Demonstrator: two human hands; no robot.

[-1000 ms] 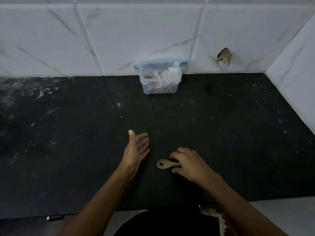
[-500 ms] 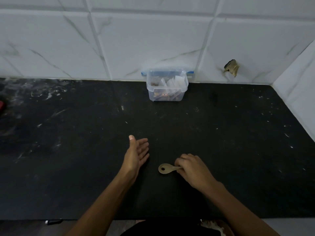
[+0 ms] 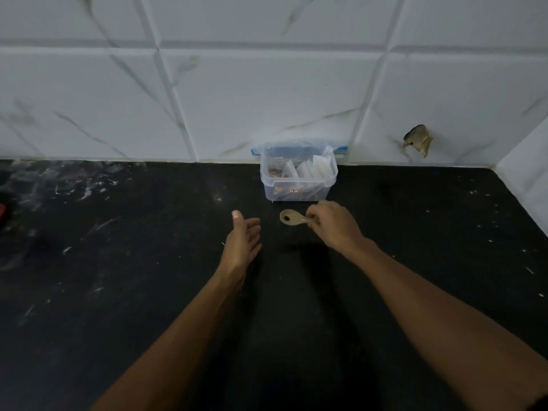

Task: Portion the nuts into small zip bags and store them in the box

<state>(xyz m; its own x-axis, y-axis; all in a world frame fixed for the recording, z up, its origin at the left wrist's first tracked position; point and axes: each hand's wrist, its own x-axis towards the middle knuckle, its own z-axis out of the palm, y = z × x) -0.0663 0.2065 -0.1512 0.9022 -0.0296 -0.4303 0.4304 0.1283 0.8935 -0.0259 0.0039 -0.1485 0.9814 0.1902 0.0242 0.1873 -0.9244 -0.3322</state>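
A clear plastic box [image 3: 298, 189] stands against the tiled wall at the back of the black counter. Small zip bags [image 3: 308, 169] and some brown nuts sit inside it. My right hand [image 3: 333, 225] grips the handle of a small tan spoon [image 3: 289, 217], held above the counter just in front of the box, bowl pointing left. My left hand [image 3: 243, 241] hovers to the left of the spoon, fingers straight and thumb up, holding nothing.
The black counter [image 3: 118, 277] carries white specks and smears on the left. A white tiled wall [image 3: 267, 93] runs behind, with a damaged brown hole [image 3: 418, 140] at right. A side wall [image 3: 530, 170] closes the right end. A red object [image 3: 2, 209] shows at the left edge.
My right hand lifted the spoon off the counter and carried it forward to just in front of the box. My left hand moved forward with it, still open.
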